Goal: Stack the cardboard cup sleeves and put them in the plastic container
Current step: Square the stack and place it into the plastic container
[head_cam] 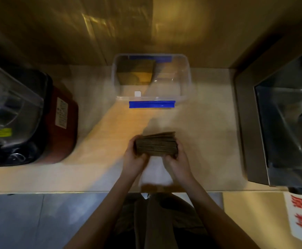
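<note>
A thick stack of flat brown cardboard cup sleeves (156,145) is held over the middle of the beige counter. My left hand (135,157) grips its left end and my right hand (178,159) grips its right end, thumbs on the near side. Beyond them, against the back wall, stands a clear plastic container (184,81) with blue clips on its near and far rims. More brown sleeves stand inside its left half; its right half shows only the bottom.
A dark red and black appliance (56,126) with a clear lid fills the counter's left side. A metal sink (283,126) sits at the right. A white sheet (155,174) lies on the counter under my wrists, near the front edge.
</note>
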Tool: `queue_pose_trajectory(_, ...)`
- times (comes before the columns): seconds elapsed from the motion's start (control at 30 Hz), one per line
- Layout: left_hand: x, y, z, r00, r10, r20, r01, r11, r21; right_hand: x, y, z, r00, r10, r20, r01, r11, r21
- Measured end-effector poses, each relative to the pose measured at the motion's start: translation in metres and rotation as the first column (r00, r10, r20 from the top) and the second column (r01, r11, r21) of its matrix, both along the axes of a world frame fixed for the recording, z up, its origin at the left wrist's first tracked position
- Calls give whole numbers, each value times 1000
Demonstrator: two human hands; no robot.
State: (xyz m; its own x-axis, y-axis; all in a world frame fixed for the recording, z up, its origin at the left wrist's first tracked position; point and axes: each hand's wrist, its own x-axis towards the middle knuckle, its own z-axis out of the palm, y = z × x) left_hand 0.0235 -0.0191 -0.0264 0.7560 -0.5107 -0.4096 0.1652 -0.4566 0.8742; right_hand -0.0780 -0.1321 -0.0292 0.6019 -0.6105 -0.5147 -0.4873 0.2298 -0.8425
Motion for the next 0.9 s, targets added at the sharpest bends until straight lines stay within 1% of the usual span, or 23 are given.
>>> queue_pose_trajectory(0.07, -3, -3, -2, 1000, 30, 1, -30, 999, 11, 1, -1, 0, 1000, 10, 11, -10, 1000, -5)
queue_pose_trajectory(0.13, -5, -3, -5, 998, 57, -7, -57, 998, 20, 1, -6, 1, 999, 29, 41, -27, 999, -43)
queue_pose_trajectory(0.27, -9, -1, -7, 998, 62, 22, -63, 997, 50, 1, -20, 1, 988, 136, 72, -127, 984, -127)
queue_pose_trajectory(0.37, -10, 0, -8, 996, 44, 77, -49, 996, 73, -2, -25, -2, 988, 151, 39, -147, 985, -95)
queue_pose_trajectory(0.43, -11, 2, -7, 994, 41, 99, -50, 995, 89, -5, -27, -4, 985, 165, 49, -161, 984, -77)
queue_pose_trajectory(0.53, -12, 6, -3, 993, 56, 101, -65, 994, 93, -8, -30, -2, 976, 208, 59, -206, 978, -45)
queue_pose_trajectory(0.67, -19, 7, -2, 994, 11, 109, -27, 989, 147, -13, -28, 0, 960, 278, 21, -277, 960, -24)
queue_pose_trajectory(0.8, -22, 7, 0, 990, 23, 139, -44, 988, 148, -14, -26, 2, 959, 281, -29, -282, 954, -101)
queue_pose_trajectory(0.9, -21, 8, 5, 986, 11, 168, -32, 992, 119, -14, -26, 7, 963, 267, -27, -268, 953, -143)
